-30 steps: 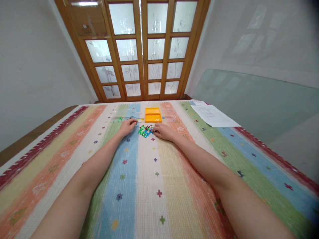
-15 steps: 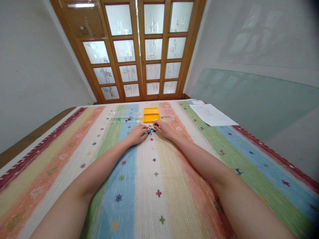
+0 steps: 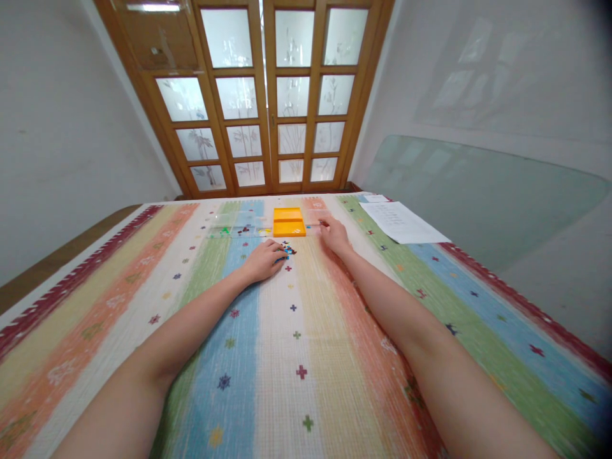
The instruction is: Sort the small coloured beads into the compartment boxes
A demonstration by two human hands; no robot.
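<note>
A small pile of mixed coloured pieces (image 3: 289, 249), blue, dark red and other colours, lies on the striped cloth. At its left side rests my left hand (image 3: 266, 260), fingers loosely stretched and touching the pile's edge. My right hand (image 3: 336, 236) is to the right of a yellow-orange box (image 3: 289, 234), over a clear tray (image 3: 313, 223). Its thumb and forefinger are pinched together; anything between them is too small to name. A few pale pieces (image 3: 297, 231) lie in the front part of the orange box. One blue piece (image 3: 308, 227) sits between that box and my right hand.
Left of the orange box lies a clear compartment tray (image 3: 208, 234) holding green pieces (image 3: 224, 231), dark red pieces (image 3: 245, 230) and yellow pieces (image 3: 264, 231). Printed paper sheets (image 3: 401, 222) lie at the right. Beyond the table stand wooden glazed doors (image 3: 270, 127).
My right hand has moved from the pile to the right and slightly away from me, past the orange box. Pale pieces now show inside that box. My left hand stays by the pile.
</note>
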